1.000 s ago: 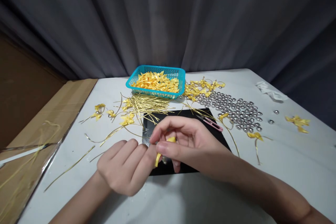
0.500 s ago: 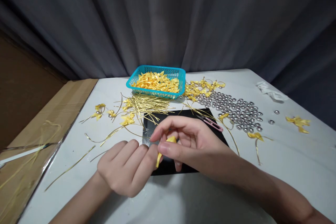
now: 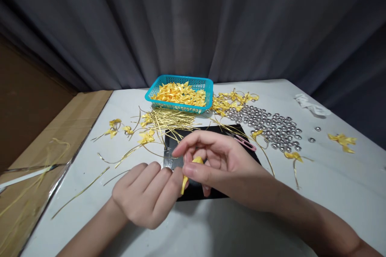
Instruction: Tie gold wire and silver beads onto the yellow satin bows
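Over a black mat (image 3: 196, 194), both my hands meet at a small yellow ribbon bow (image 3: 197, 160). My right hand (image 3: 223, 160) has its thumb pressed on the bow and its index finger arched above. My left hand (image 3: 147, 194) is curled into a fist, its index finger and thumb closed at the bow's lower tail. Most of the bow is hidden behind my fingers. Pink-handled scissors (image 3: 247, 143) rest on the mat's right side, partly covered by my right hand.
A blue basket (image 3: 148, 95) of yellow ribbon pieces stands at the back. Gold wire strips (image 3: 171, 118) lie before it. Silver beads (image 3: 279, 128) spread to the right, near wired yellow bows (image 3: 232, 100). A crumpled white tissue (image 3: 312, 105) lies far right; cardboard (image 3: 69, 122) is at left.
My right hand's index finger has lifted slightly and the hand has shifted a little to the right. The bow's tail has moved slightly with it. Everything else on the table stays put.
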`<state>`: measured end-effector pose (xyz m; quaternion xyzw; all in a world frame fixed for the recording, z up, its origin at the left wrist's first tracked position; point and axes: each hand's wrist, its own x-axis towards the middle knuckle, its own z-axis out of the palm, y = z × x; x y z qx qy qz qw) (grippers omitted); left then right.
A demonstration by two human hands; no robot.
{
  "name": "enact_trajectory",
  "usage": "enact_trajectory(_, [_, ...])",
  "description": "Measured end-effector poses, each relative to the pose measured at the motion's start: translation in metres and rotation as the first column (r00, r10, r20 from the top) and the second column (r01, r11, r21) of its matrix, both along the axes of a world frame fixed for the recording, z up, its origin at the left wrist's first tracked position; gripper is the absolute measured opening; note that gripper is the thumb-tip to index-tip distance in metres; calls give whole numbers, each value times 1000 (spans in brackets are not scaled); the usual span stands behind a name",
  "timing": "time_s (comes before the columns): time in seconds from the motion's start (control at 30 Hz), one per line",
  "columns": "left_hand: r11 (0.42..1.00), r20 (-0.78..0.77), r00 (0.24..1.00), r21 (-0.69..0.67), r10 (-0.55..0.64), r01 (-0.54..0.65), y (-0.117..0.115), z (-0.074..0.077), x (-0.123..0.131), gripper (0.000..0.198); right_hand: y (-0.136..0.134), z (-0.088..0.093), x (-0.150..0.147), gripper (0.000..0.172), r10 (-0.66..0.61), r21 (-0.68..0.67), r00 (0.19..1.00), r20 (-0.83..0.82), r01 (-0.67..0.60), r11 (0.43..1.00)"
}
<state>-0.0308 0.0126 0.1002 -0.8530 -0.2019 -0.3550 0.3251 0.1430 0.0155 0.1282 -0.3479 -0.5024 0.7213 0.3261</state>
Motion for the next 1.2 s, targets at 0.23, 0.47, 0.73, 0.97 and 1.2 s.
enact_trajectory(0.23, [1000, -9, 1000, 9, -2, 2, 0, 4, -1, 17, 0, 0, -1, 16, -1, 2, 1000, 4, 1, 1000])
enact_trajectory(0.47, [1000, -19, 1000, -8, 19, -19, 0, 2, -2, 20, 1, 2, -3, 14, 19, 37, 999, -27, -18, 999])
enact_trajectory(0.73, [1000, -16, 1000, -15, 17, -17, -1, 3, -3, 20, -1, -3, -4, 17, -14, 16, 1000, -28, 14, 1000])
enact_trajectory(0.97, [1000, 23, 1000, -12, 12, -12, 1, -3, -1, 17, 3, -9, -8, 22, 24, 29, 981, -191, -19, 999])
enact_trajectory(1.2, [997, 101, 991, -3, 83, -83, 5, -9, -1, 17, 6, -26, -16, 21, -28, -86, 940, -339, -2, 996])
